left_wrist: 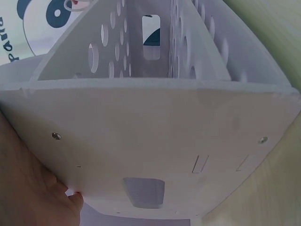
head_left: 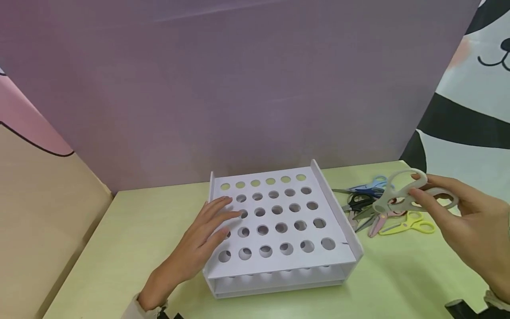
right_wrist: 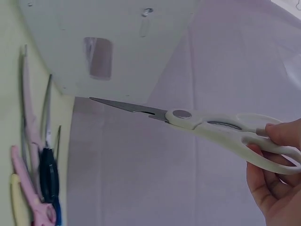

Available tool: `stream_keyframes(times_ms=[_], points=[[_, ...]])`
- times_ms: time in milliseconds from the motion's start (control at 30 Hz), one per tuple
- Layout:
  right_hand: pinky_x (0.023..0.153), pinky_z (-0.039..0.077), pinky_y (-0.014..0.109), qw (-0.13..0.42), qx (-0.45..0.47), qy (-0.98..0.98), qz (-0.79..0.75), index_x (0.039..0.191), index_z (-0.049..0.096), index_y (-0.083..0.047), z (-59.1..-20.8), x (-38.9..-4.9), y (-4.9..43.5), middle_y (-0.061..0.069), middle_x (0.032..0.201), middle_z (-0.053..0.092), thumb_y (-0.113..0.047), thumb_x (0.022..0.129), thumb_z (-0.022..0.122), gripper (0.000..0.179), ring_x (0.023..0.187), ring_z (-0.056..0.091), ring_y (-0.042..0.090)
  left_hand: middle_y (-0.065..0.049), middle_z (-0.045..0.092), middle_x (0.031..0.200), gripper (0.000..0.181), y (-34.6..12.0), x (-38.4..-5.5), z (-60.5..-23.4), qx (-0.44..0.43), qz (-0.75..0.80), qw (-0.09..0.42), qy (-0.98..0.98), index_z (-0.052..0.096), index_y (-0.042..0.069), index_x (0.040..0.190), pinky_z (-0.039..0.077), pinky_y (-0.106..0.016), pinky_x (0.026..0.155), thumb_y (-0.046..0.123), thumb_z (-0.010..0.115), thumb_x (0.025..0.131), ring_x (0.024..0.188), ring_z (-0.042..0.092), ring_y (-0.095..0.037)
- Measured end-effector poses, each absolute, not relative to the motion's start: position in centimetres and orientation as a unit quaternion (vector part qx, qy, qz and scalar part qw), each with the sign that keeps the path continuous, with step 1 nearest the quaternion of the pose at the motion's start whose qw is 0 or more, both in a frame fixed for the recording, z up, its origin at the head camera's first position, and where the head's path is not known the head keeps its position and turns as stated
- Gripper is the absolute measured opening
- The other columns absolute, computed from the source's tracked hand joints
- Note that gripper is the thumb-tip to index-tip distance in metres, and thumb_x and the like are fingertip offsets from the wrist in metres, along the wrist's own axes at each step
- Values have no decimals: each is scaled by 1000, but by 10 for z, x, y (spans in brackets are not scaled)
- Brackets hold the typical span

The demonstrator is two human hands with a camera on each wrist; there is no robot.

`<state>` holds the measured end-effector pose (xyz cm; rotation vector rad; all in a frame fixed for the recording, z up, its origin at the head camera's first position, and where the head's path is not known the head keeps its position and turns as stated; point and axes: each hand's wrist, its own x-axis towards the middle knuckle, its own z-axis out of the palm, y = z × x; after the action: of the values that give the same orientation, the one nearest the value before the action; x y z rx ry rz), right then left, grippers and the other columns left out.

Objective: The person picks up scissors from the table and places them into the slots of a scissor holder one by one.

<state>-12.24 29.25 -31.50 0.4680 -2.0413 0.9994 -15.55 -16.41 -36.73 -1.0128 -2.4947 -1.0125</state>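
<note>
A white slanted rack with rows of round holes stands on the table, its holes holding nothing. My left hand rests on the rack's left part, fingers spread over the perforated top. In the left wrist view, that hand shows beside the rack's flat side panel. Off to the right, my right hand holds white-handled scissors by their finger loops, raised over the other scissors. Their metal blade points toward the rack in the right wrist view.
Several scissors lie in a pile against the rack's right side, including yellow scissors, pink scissors, black scissors and blue ones behind. The pale green table meets a purple backdrop at the back.
</note>
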Motion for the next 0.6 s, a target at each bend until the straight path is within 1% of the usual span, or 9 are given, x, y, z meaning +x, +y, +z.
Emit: stream_keyframes(times_ms=[67,200,267,333,433,600], points=[[82,45,10,398,192,-807,392,109,71,9,-308,-123,289,-12,95,70,19,78,71,32,84,61,2,-7,41,154,39,-164,-155,-367,-349,-349,130,-860,60,19,135,6,-45,123,9,50,99,147,28,-25],[82,46,9,409,207,-807,372,107,71,10,-294,-125,282,-16,98,69,20,75,73,33,84,62,0,-7,40,155,46,-165,-155,-366,-348,-349,126,-861,60,18,135,6,-46,123,3,50,92,147,27,-25],[81,46,8,410,207,-813,358,109,71,10,-287,-125,279,-23,100,67,19,75,74,35,85,61,-2,-7,40,155,48,-165,-156,-367,-348,-350,125,-861,60,17,134,5,-45,123,2,50,90,147,27,-25],[79,45,7,418,207,-813,348,109,71,9,-282,-127,276,-25,100,66,19,75,74,36,85,61,-4,-7,40,154,49,-165,-156,-367,-347,-351,126,-861,60,17,134,5,-44,123,1,50,89,147,28,-25],[80,44,6,421,202,-817,338,113,70,8,-276,-130,273,-31,100,62,17,76,75,39,86,59,-6,-7,41,154,48,-165,-156,-367,-347,-353,128,-859,61,17,133,5,-42,124,1,51,89,147,28,-25],[78,45,7,438,215,-796,359,110,71,9,-272,-139,266,-26,99,65,17,76,74,35,83,61,-4,-6,40,154,48,-165,-155,-366,-349,-351,130,-859,61,16,133,6,-46,123,1,52,88,147,27,-25]])
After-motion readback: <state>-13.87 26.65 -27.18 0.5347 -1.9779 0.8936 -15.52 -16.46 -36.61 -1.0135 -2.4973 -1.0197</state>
